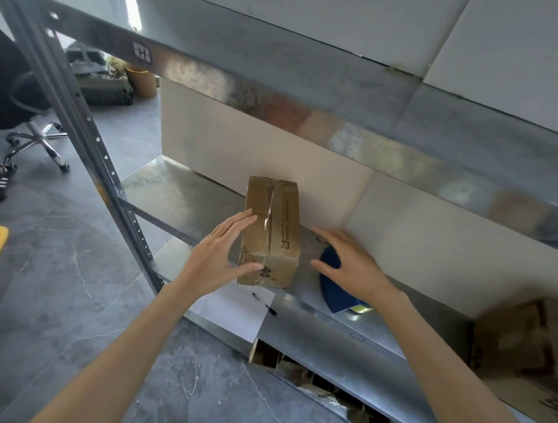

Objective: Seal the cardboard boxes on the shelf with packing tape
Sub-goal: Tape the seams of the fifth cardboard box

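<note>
Cardboard box (271, 234) between left hand (221, 257) and right hand (349, 266), near shelf (179, 197) edge

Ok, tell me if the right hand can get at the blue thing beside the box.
Probably yes. The right hand hovers open directly over the blue thing, which lies on the shelf right of the box. Nothing stands between them.

Small sticker (142, 53) with letter "H" on the upper shelf beam (247, 77); cardboard box (271, 234) print illegible.
</note>
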`<state>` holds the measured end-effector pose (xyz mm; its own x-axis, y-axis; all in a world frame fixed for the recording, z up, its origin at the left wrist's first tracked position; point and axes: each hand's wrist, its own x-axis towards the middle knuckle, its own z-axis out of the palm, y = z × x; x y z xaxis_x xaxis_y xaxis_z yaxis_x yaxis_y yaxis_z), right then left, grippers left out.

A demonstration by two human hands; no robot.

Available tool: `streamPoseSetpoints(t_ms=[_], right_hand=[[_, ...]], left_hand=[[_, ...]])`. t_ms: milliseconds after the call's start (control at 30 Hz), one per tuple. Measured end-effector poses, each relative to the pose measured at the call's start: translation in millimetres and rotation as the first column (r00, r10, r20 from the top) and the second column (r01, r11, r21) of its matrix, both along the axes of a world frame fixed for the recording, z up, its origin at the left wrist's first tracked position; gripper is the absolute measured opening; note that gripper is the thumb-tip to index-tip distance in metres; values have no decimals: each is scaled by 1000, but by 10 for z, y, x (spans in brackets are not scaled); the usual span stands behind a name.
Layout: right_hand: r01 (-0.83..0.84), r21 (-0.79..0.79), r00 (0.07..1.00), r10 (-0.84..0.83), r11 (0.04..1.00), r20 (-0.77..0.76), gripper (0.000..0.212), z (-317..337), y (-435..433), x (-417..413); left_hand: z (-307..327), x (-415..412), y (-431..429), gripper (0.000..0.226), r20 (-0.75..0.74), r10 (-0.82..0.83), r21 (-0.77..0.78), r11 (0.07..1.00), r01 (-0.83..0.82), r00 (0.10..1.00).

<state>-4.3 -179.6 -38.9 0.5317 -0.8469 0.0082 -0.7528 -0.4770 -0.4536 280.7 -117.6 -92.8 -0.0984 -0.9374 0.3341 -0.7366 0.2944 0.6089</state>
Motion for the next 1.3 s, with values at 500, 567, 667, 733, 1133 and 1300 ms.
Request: streamPoseSetpoints(t_ms=[500, 567, 667, 733, 1133, 1300], right_hand=[[-43, -169, 966, 84, 985, 243, 63, -464, 18, 514], [-40, -170, 966, 82, 985, 246, 63, -463, 22, 519], [-30, -155, 969, 67, 988, 240, 66, -432, 36, 522], [-11, -152, 967, 49, 988, 249, 62, -424, 41, 535], [148, -207, 946, -78, 967, 314, 35, -421, 103, 730], [116, -202, 943, -45, 973, 329, 27, -408, 74, 694]], left_hand=[[-161, -18, -56, 72, 41, -14, -93, 995, 18, 999], [-153, -21, -50, 72, 6, -10, -84, 996, 10, 1000], [-136, -32, -54, 76, -41, -7, -68, 998, 4, 999], [-130, -50, -61, 76, -75, 9, -63, 998, -14, 997], [-28, -339, -35, 53, -236, 236, -23, 968, -249, 942], [-70, -275, -13, 49, -278, 173, 4, 984, -179, 945]])
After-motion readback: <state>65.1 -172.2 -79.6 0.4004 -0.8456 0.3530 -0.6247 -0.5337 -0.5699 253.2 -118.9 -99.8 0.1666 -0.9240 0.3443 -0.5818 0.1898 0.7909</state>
